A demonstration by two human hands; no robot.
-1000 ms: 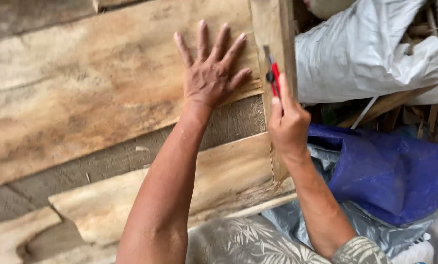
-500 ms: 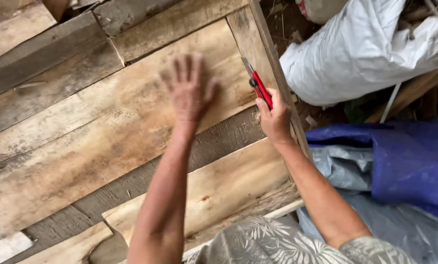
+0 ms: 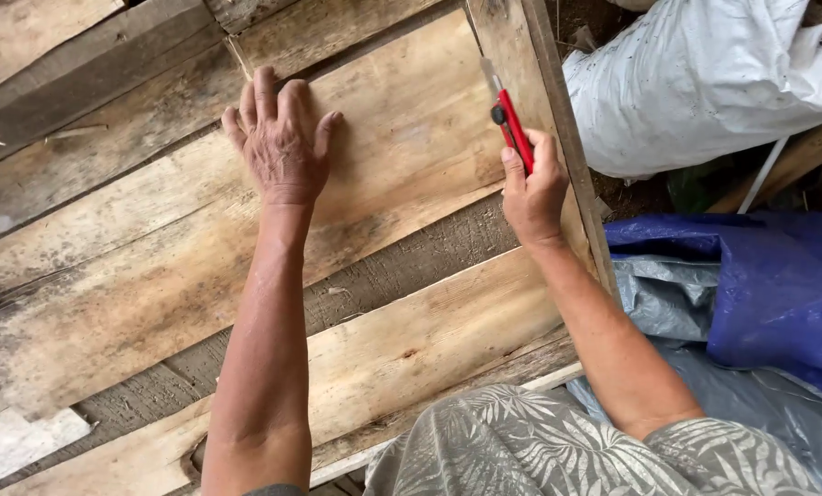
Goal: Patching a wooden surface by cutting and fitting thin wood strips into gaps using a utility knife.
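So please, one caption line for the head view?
Left hand flat on wooden plank, right hand holding red utility knife.

Weathered wooden planks [image 3: 154,248] across most of the view, pale and stained, with a grey gap between boards. Bulging white sack [image 3: 705,83] at upper right. Crumpled blue tarpaulin [image 3: 769,285] below it, over greyish plastic sheeting [image 3: 659,303]. Daylight, soft, probably outdoors.
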